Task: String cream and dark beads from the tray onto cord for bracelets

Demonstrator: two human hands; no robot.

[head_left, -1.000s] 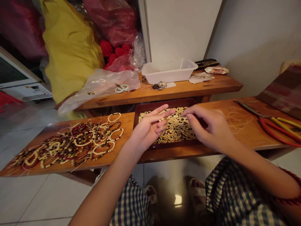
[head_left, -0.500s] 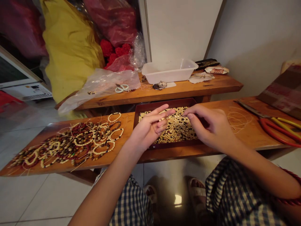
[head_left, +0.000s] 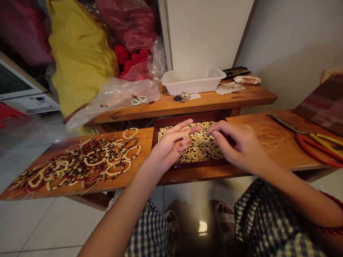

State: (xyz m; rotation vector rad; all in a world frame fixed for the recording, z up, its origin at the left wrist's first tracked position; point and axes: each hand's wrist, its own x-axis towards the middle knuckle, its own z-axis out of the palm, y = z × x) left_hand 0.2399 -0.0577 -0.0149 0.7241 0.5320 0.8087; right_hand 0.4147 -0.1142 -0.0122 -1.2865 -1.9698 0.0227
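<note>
A dark red tray [head_left: 155,137] on the wooden bench holds a layer of small cream, brown and black beads [head_left: 205,146]. Over its left part is my left hand [head_left: 175,141], palm turned up and inward, fingers bent, with a few small pale beads showing between them. My right hand [head_left: 235,142] hovers above the tray's right side, thumb and forefinger pinched on something thin like a thread or needle, its tip pointing left toward my left fingers. The tips of the two hands are slightly apart.
A pile of beaded bracelets [head_left: 88,160] covers the bench's left. Red-handled shears [head_left: 316,146] and a loose thread coil [head_left: 270,137] lie right. Behind are a white plastic tub [head_left: 193,81], small scissors [head_left: 138,100] and a clear bag [head_left: 118,93].
My right hand has shifted slightly left, bringing the thin item's tip nearer my left fingers. My left hand has barely moved, its fingers a little lower.
</note>
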